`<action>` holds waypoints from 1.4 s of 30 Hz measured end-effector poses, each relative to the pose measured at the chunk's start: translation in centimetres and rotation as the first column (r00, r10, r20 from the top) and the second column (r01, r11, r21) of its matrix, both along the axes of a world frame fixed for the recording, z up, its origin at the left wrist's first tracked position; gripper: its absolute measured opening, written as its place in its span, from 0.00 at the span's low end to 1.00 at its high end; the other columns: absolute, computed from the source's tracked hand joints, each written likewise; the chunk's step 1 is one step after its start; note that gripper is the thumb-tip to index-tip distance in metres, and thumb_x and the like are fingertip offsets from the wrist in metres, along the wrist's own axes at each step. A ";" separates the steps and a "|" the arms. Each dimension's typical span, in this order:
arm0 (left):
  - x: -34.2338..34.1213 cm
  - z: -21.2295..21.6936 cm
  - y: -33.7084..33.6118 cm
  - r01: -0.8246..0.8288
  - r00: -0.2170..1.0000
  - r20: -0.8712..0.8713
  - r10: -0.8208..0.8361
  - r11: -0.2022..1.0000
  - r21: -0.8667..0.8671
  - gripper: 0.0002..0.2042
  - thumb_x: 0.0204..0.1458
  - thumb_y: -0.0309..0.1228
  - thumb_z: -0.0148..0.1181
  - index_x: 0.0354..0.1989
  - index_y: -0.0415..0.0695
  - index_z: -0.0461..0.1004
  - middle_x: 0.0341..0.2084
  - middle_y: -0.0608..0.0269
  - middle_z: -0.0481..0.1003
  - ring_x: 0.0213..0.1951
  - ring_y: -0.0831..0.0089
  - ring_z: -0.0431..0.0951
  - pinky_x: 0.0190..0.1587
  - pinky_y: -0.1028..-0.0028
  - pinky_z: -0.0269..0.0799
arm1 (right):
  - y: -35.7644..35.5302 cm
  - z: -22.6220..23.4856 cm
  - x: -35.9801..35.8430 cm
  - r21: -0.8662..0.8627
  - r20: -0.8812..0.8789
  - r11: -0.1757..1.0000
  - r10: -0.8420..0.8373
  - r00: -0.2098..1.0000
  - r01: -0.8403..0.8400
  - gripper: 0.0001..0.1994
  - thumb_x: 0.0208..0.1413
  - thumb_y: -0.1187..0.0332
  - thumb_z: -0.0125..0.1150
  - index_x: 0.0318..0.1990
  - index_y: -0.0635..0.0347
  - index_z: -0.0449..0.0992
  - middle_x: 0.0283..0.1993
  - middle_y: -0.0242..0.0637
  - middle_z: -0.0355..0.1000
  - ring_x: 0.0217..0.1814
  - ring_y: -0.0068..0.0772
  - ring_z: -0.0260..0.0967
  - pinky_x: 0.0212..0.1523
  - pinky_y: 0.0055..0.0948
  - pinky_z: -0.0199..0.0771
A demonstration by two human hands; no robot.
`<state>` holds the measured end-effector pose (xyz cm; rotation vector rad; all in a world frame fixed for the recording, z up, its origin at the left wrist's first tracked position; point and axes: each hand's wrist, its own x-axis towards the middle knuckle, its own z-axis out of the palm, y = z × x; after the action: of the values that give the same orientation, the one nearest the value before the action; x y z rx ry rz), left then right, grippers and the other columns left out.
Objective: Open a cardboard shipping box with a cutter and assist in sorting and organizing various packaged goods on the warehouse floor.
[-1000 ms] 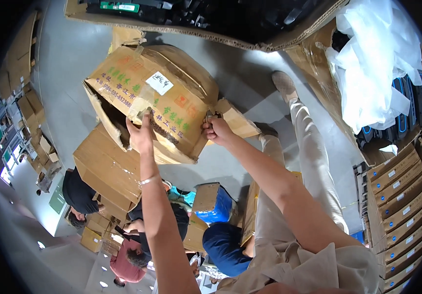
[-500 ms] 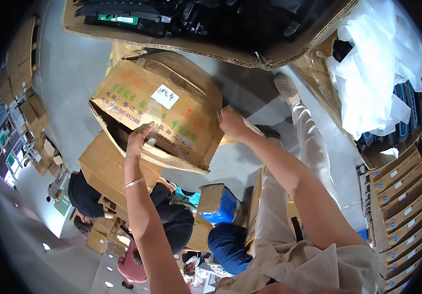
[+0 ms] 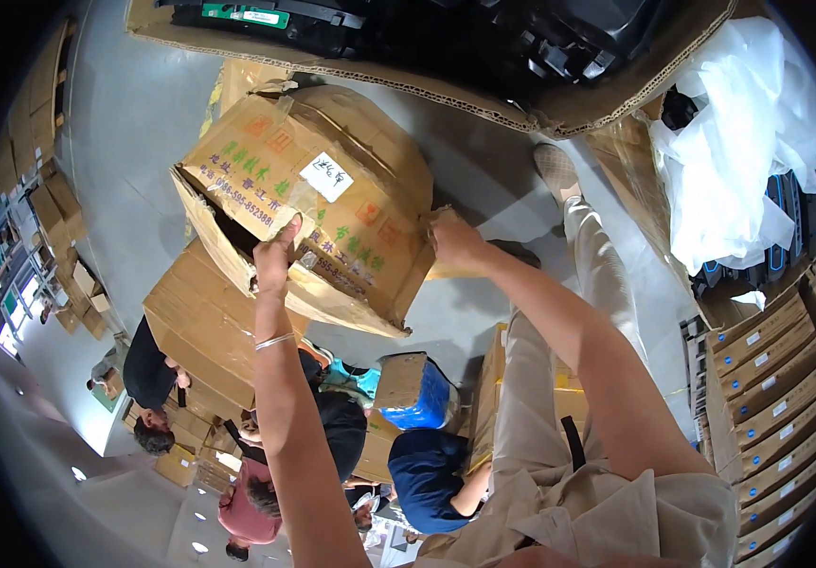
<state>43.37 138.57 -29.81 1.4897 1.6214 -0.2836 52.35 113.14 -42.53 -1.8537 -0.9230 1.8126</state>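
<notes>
A worn brown cardboard box [image 3: 370, 222] with printed markings and a white paper label [image 3: 327, 177] hangs tilted in front of me. Its near left side gapes, showing a dark inside. At the edge of that gap, my left hand [image 3: 277, 254] is closed on the box's flap, thumb on the printed face. My right hand [image 3: 455, 242] pinches a torn cardboard edge at the box's right side. Part of its grip is hidden behind the fingers.
Ahead stands a large carton [image 3: 484, 109] of black plastic parts. To the right, white plastic sheeting [image 3: 735, 142] covers another carton, above stacked flat boxes [image 3: 777, 407]. Another brown box [image 3: 214, 327] and a blue-sided box [image 3: 417, 393] lie nearby. Several people work beyond.
My view has shifted slightly. Both hands keep their hold on the box, and the left hand sits slightly higher and further right. People in the background have changed posture.
</notes>
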 end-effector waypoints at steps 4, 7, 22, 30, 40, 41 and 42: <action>0.2 -2.0 -1.2 0.164 0.872 -0.451 -0.189 0.982 -0.095 0.21 0.40 0.40 0.64 0.36 0.35 0.75 0.31 0.58 0.75 0.33 0.76 0.70 0.39 0.79 0.63 | -3.0 -0.7 -2.2 -0.074 0.054 0.995 0.069 0.996 -0.065 0.11 0.46 0.68 0.46 0.33 0.64 0.72 0.32 0.49 0.71 0.35 0.49 0.69 0.35 0.42 0.68; -0.3 -2.0 -2.4 0.126 0.990 -0.073 -0.124 0.992 0.022 0.20 0.40 0.41 0.64 0.34 0.34 0.75 0.29 0.58 0.75 0.29 0.76 0.70 0.37 0.78 0.65 | -3.3 -1.6 -0.5 -0.054 0.154 0.997 -0.053 0.987 0.062 0.11 0.48 0.66 0.45 0.33 0.62 0.70 0.30 0.49 0.70 0.34 0.50 0.69 0.34 0.43 0.67; 0.6 -1.5 -4.5 0.059 0.998 -0.027 -0.060 0.997 -0.054 0.19 0.42 0.39 0.62 0.33 0.32 0.75 0.20 0.65 0.71 0.20 0.79 0.68 0.24 0.80 0.68 | -4.0 0.7 0.6 -0.020 0.207 0.988 -0.143 0.968 0.151 0.10 0.43 0.73 0.46 0.33 0.64 0.71 0.31 0.49 0.71 0.35 0.44 0.71 0.32 0.41 0.70; -4.3 -4.3 -4.0 0.274 0.942 -0.219 -0.255 0.960 0.060 0.21 0.42 0.43 0.62 0.34 0.34 0.75 0.25 0.61 0.75 0.27 0.78 0.69 0.36 0.78 0.65 | -5.5 0.3 -3.6 0.033 0.230 0.892 0.432 0.872 -0.451 0.09 0.42 0.71 0.47 0.32 0.61 0.71 0.29 0.46 0.72 0.32 0.45 0.71 0.31 0.41 0.69; -1.9 -3.0 -4.6 0.231 0.936 -0.254 -0.245 0.969 -0.085 0.26 0.39 0.53 0.59 0.36 0.42 0.75 0.25 0.55 0.75 0.33 0.67 0.74 0.40 0.73 0.65 | -5.5 -3.0 -3.2 0.180 0.186 0.879 -0.472 0.862 0.442 0.10 0.45 0.72 0.49 0.36 0.63 0.63 0.37 0.55 0.65 0.40 0.54 0.64 0.38 0.45 0.64; -1.8 -2.5 -4.4 0.229 0.927 -0.282 -0.246 0.969 -0.092 0.26 0.38 0.53 0.59 0.35 0.41 0.75 0.26 0.56 0.75 0.34 0.68 0.74 0.41 0.73 0.65 | -4.9 -2.8 -4.1 0.096 0.162 0.914 -0.404 0.900 0.393 0.11 0.43 0.73 0.52 0.37 0.63 0.63 0.42 0.54 0.63 0.44 0.53 0.63 0.41 0.43 0.65; -2.0 -2.0 -4.2 0.226 0.919 -0.309 -0.246 0.969 -0.099 0.25 0.38 0.52 0.60 0.35 0.40 0.75 0.27 0.56 0.75 0.34 0.69 0.75 0.41 0.72 0.66 | -4.7 -2.7 -4.5 0.107 0.155 0.913 -0.406 0.901 0.393 0.11 0.43 0.73 0.52 0.37 0.63 0.63 0.42 0.54 0.63 0.44 0.53 0.63 0.41 0.43 0.65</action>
<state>41.41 134.33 -31.85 1.6574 1.6604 -0.7381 47.80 108.41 -45.18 -2.0023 -0.5935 1.3698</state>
